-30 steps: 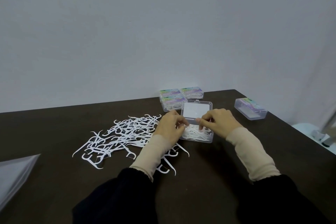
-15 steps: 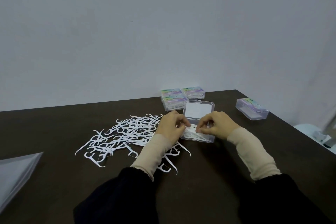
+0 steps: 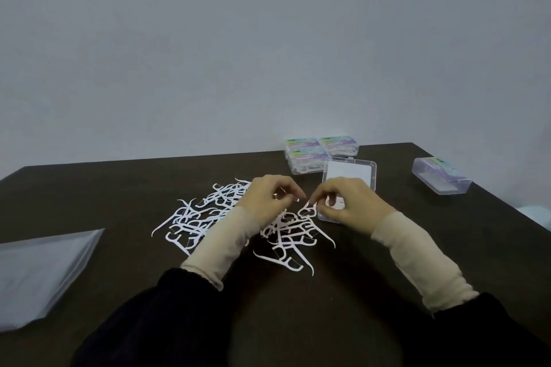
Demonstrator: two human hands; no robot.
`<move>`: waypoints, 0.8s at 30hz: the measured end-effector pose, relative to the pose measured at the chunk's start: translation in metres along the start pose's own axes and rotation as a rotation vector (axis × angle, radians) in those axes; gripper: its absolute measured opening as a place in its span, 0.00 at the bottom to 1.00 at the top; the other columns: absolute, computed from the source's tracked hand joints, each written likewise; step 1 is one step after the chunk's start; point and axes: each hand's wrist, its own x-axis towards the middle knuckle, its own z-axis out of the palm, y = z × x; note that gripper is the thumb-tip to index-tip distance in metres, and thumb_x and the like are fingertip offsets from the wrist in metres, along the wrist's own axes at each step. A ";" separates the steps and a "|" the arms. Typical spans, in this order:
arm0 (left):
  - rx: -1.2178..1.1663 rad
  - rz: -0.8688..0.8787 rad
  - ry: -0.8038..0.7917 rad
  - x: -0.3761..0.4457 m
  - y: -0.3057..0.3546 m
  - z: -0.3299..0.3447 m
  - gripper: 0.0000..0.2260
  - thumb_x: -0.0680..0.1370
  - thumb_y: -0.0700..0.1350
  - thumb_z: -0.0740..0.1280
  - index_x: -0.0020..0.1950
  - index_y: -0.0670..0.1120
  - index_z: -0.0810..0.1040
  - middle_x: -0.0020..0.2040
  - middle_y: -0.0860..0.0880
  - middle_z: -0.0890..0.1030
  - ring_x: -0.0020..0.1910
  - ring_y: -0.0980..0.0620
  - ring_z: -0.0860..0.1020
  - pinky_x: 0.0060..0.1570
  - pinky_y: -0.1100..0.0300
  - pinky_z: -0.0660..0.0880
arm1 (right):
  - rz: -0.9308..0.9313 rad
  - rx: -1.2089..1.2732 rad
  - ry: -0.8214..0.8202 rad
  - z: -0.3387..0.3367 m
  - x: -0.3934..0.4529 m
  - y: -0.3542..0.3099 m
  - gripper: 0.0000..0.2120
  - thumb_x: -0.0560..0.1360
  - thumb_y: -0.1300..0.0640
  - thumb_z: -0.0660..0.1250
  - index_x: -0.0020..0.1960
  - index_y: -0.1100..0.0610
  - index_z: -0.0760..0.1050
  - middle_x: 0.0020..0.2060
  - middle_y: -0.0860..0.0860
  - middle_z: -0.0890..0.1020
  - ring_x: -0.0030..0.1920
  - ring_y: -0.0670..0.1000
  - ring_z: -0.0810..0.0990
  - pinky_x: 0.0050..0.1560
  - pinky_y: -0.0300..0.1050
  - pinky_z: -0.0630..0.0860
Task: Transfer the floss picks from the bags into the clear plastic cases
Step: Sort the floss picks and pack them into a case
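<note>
At bench centre: a loose heap of white plastic floss picks (image 3: 214,217) lies spread on the dark brown bench (image 3: 89,188), reaching from left of the hands to just in front of them.
In the right hand: the right hand (image 3: 348,202) has its thumb and forefinger pinched on one white floss pick (image 3: 308,208), lifted at the heap's right edge, just beside the open case.
Left hand: the left hand (image 3: 268,199) hovers over the heap with curled fingers; whether it holds a pick I cannot tell.
Open case: the open clear plastic rectangular case (image 3: 372,176) sits right of the heap, lid laid back, its tray mostly hidden behind the right hand; how full it is I cannot tell.
Finished cases: three closed clear cases with pastel labels (image 3: 319,152) stand grouped at the far edge, picks visible inside; one more closed clear case (image 3: 441,176) sits well apart to the right.
Bag: a flat translucent plastic bag (image 3: 38,268) lies at the near left, seemingly emptied.
Step in hand: gathering picks one by one for the open case; the task looks partway, with many picks left loose.
Next move calls for: carrying the pinched pick a short way right and laying it flat, aligned with the tray, without snagging neighbouring picks.
</note>
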 end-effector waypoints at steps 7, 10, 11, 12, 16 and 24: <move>0.186 -0.114 -0.065 -0.030 -0.030 -0.048 0.08 0.75 0.37 0.66 0.48 0.48 0.82 0.46 0.53 0.81 0.47 0.55 0.77 0.42 0.73 0.67 | 0.003 -0.195 -0.302 0.016 0.004 -0.034 0.26 0.72 0.48 0.67 0.68 0.47 0.66 0.65 0.46 0.71 0.65 0.47 0.67 0.68 0.48 0.61; 0.219 -0.154 -0.081 -0.038 -0.040 -0.066 0.08 0.74 0.40 0.68 0.50 0.52 0.80 0.48 0.55 0.78 0.49 0.56 0.75 0.50 0.66 0.69 | 0.009 -0.329 -0.346 0.020 0.007 -0.039 0.32 0.72 0.41 0.65 0.72 0.47 0.60 0.69 0.45 0.66 0.69 0.46 0.63 0.70 0.49 0.56; 0.230 -0.163 -0.113 -0.040 -0.043 -0.071 0.09 0.73 0.41 0.70 0.51 0.53 0.79 0.50 0.55 0.78 0.51 0.57 0.74 0.54 0.64 0.69 | 0.014 -0.345 -0.345 0.020 0.008 -0.041 0.33 0.71 0.38 0.64 0.72 0.48 0.59 0.70 0.45 0.66 0.70 0.46 0.63 0.71 0.49 0.55; 0.254 -0.173 -0.154 -0.041 -0.045 -0.075 0.11 0.73 0.43 0.71 0.52 0.54 0.79 0.53 0.55 0.77 0.53 0.57 0.74 0.58 0.62 0.69 | 0.013 -0.355 -0.349 0.020 0.009 -0.042 0.35 0.71 0.37 0.63 0.73 0.48 0.58 0.71 0.45 0.65 0.70 0.46 0.63 0.72 0.50 0.54; 0.315 -0.207 -0.287 -0.046 -0.051 -0.083 0.21 0.69 0.47 0.75 0.60 0.54 0.76 0.64 0.54 0.73 0.65 0.55 0.68 0.67 0.59 0.63 | 0.033 -0.404 -0.381 0.026 0.020 -0.049 0.39 0.70 0.33 0.62 0.73 0.52 0.57 0.71 0.48 0.66 0.70 0.50 0.65 0.71 0.50 0.56; 0.268 -0.235 -0.244 -0.048 -0.055 -0.073 0.24 0.68 0.49 0.75 0.63 0.52 0.75 0.64 0.53 0.74 0.65 0.55 0.70 0.67 0.60 0.64 | 0.074 -0.396 -0.354 0.043 0.039 -0.056 0.32 0.69 0.33 0.63 0.64 0.52 0.70 0.61 0.51 0.75 0.61 0.54 0.73 0.62 0.51 0.70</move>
